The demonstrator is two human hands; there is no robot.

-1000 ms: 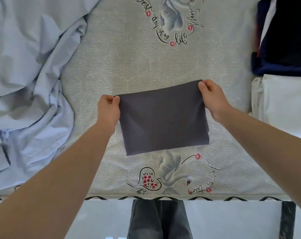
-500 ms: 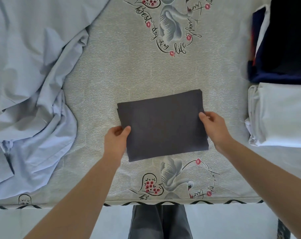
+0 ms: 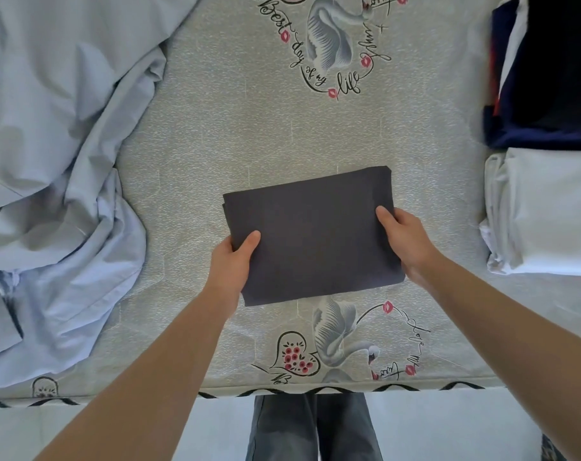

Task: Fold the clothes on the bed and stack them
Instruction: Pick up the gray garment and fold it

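Now my left hand [image 3: 230, 262] has its thumb on top of the grey folded garment [image 3: 310, 236] at its left edge, the other fingers tucked beneath, so it pinches that edge. My right hand [image 3: 403, 242] does the same at the right edge. The garment sits in the middle of the bed [image 3: 235, 134], a flat, slightly skewed rectangle of matte, thin-looking cloth in several layers.

As I see it, the risk is in the lift: held only at two sides, the middle could sag and the layers slide apart, undoing the fold.

To the right, near the bed's edge, lie a folded white stack [image 3: 548, 211] and, farther off, a folded navy pile [image 3: 548, 78]. To the left sprawls a crumpled pale blue garment [image 3: 49, 178], soft and creased, not yet folded.
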